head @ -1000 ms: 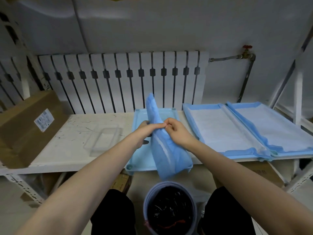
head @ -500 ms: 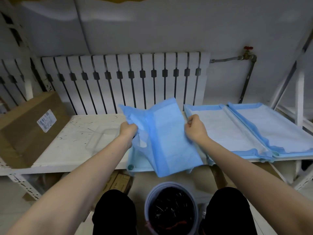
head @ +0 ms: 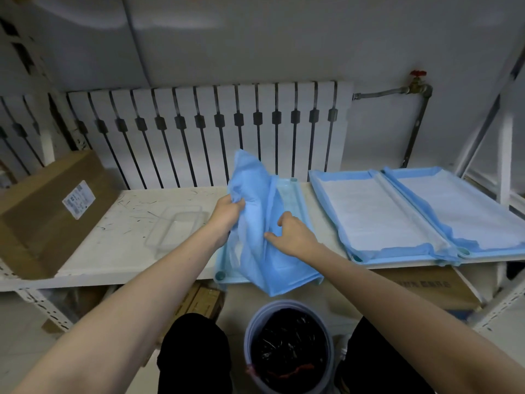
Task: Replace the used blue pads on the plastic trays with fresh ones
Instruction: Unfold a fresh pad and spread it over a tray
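Observation:
A crumpled blue pad (head: 255,223) stands partly folded over the light blue plastic tray (head: 292,191) at the shelf's front middle. My left hand (head: 227,213) grips the pad's left edge at its upper part. My right hand (head: 292,237) holds the pad's middle fold, fingers curled into the fabric. The pad's lower corner hangs over the shelf edge above the bin. Two more trays to the right carry spread pads, the nearer pad (head: 375,217) and the farther pad (head: 460,211), white in the middle with blue borders.
A grey bin (head: 289,348) with a black liner stands on the floor between my knees. A clear plastic container (head: 176,226) lies on the white shelf (head: 113,237); a cardboard box (head: 48,211) sits at far left. A radiator (head: 199,132) lines the wall behind.
The pad went from a narrow roll to spread wide between both hands, and is now gathered again into a loose fold. My right hand moved back left toward the pad's middle.

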The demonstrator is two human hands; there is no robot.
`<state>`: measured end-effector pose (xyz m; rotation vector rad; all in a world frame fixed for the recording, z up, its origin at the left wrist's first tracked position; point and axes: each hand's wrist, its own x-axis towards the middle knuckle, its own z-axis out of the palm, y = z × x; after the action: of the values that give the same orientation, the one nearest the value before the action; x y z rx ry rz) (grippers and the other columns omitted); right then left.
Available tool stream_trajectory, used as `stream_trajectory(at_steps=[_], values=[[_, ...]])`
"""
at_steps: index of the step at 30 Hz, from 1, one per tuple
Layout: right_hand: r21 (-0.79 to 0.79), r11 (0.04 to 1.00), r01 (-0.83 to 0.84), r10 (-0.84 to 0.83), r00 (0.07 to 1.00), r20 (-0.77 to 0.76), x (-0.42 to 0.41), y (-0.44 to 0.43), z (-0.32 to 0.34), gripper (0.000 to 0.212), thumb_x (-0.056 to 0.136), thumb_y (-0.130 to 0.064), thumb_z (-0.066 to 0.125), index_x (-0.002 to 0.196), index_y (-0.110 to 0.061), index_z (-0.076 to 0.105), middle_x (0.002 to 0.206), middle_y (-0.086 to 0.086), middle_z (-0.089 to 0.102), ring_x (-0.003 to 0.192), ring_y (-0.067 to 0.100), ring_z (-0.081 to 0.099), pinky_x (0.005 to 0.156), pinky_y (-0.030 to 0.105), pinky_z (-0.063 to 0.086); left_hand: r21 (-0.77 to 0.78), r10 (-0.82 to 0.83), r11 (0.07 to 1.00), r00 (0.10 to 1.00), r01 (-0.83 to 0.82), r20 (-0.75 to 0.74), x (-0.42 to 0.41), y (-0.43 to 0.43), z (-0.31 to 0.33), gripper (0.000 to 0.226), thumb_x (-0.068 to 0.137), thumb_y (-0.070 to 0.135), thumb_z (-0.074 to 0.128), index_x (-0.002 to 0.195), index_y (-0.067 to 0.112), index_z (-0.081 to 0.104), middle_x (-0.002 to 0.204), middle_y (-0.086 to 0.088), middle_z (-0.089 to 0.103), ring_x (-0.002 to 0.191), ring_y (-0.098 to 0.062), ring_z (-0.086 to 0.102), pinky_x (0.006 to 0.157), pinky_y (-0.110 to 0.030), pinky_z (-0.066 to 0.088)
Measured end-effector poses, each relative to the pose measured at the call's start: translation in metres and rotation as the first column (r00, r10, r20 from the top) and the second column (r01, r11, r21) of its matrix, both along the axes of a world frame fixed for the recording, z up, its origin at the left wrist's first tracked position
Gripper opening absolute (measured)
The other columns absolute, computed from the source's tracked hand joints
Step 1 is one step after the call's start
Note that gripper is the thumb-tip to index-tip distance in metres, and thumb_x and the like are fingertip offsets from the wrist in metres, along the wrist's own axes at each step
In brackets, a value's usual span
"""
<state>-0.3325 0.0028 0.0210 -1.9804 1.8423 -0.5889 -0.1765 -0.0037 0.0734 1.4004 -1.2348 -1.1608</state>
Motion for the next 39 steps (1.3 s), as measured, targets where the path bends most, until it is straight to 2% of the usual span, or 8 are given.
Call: stream_trajectory(at_steps=[5, 11, 15, 22, 24, 28, 35, 39], values=[[0.009, 0.982, 0.188, -0.185, 0.954, 0.236, -0.003, -0.005, 0.003, 0.057, 0.083, -0.049, 0.061, 0.121, -0.010, 0.046, 0.113, 0.003, 0.059, 0.103, 0.024, 0.058, 0.073, 0.031, 0.041, -0.042, -0.005, 0.999, 0.998, 0.008, 0.069, 0.013, -0.004, 0.015, 0.021, 0.096, 0.008, 0.043, 0.079, 0.015, 0.052, 0.070, 0.000, 0.054, 0.059, -0.014, 0.047, 0.046, -0.017, 0.034], [0.009, 0.997, 0.073, -0.061, 0.756, 0.651, 0.011, -0.014, 0.014, 0.034, 0.091, -0.044, 0.055, 0.109, -0.015, 0.057, 0.104, 0.000, 0.062, 0.100, 0.017, 0.060, 0.081, 0.027, 0.045, -0.031, -0.007, 0.999, 0.993, 0.011, 0.118, 0.021, -0.008, 0.019, 0.025, 0.095, 0.006, 0.044, 0.075, 0.016, 0.054, 0.073, -0.002, 0.056, 0.066, -0.016, 0.050, 0.058, -0.026, 0.036], [-0.032, 0.979, 0.201, -0.136, 0.766, 0.628, 0.016, -0.022, 0.021, 0.022, 0.087, -0.040, 0.062, 0.074, -0.023, 0.055, 0.070, -0.012, 0.055, 0.069, 0.009, 0.053, 0.065, 0.025, 0.040, -0.008, -0.038, 0.999, 0.984, 0.041, 0.175, 0.017, -0.006, 0.025, 0.029, 0.091, -0.002, 0.040, 0.069, 0.015, 0.049, 0.067, -0.004, 0.050, 0.060, -0.017, 0.044, 0.054, -0.026, 0.029], [-0.057, 0.973, 0.226, -0.130, 0.731, 0.670, 0.006, -0.024, 0.032, 0.025, 0.089, -0.014, 0.053, 0.065, -0.012, 0.045, 0.063, -0.001, 0.047, 0.056, 0.016, 0.047, 0.053, 0.021, 0.035, 0.068, 0.010, 0.998, 1.000, -0.010, 0.000, 0.020, 0.000, 0.046, 0.024, 0.087, 0.005, 0.041, 0.066, 0.014, 0.047, 0.048, 0.002, 0.052, 0.044, -0.016, 0.049, 0.039, -0.015, 0.031], [-0.032, 0.974, 0.226, -0.136, 0.688, 0.713, 0.005, -0.024, 0.035, 0.026, 0.091, -0.019, 0.049, 0.068, -0.015, 0.038, 0.069, 0.004, 0.042, 0.064, 0.033, 0.053, 0.060, 0.027, 0.035, 0.081, -0.005, 0.997, 1.000, 0.007, -0.028, 0.021, 0.004, 0.051, 0.007, 0.074, 0.018, 0.049, 0.069, 0.014, 0.052, 0.053, 0.002, 0.055, 0.049, -0.017, 0.051, 0.048, -0.020, 0.035], [-0.044, 0.977, 0.210, -0.134, 0.758, 0.638, 0.012, -0.024, 0.048, 0.048, 0.091, -0.037, 0.055, 0.057, -0.019, 0.027, 0.054, -0.001, 0.033, 0.049, 0.016, 0.035, 0.052, 0.030, 0.026, 0.096, -0.129, 0.987, 0.992, 0.128, -0.001, 0.015, 0.009, 0.060, 0.012, 0.051, 0.019, 0.045, 0.061, 0.014, 0.046, 0.046, 0.005, 0.051, 0.046, -0.015, 0.048, 0.048, -0.019, 0.033], [-0.061, 0.967, 0.249, -0.153, 0.750, 0.644, 0.007, -0.033, 0.060, 0.036, 0.086, -0.011, 0.050, 0.059, -0.016, 0.028, 0.056, -0.001, 0.032, 0.051, 0.014, 0.031, 0.047, 0.027, 0.023, 0.118, -0.119, 0.986, 0.992, 0.114, 0.041, 0.021, 0.001, 0.070, 0.018, 0.053, 0.024, 0.052, 0.068, 0.014, 0.055, 0.064, -0.002, 0.058, 0.060, -0.020, 0.053, 0.058, -0.024, 0.037], [-0.060, 0.954, 0.294, -0.194, 0.757, 0.623, -0.019, -0.035, 0.061, 0.031, 0.086, -0.013, 0.053, 0.061, -0.018, 0.034, 0.059, -0.003, 0.040, 0.056, 0.015, 0.042, 0.055, 0.028, 0.038, 0.105, 0.028, 0.993, 0.984, -0.047, 0.177, 0.026, -0.017, 0.067, 0.011, 0.083, 0.018, 0.056, 0.088, 0.010, 0.059, 0.076, -0.007, 0.062, 0.066, -0.024, 0.057, 0.065, -0.028, 0.045]])
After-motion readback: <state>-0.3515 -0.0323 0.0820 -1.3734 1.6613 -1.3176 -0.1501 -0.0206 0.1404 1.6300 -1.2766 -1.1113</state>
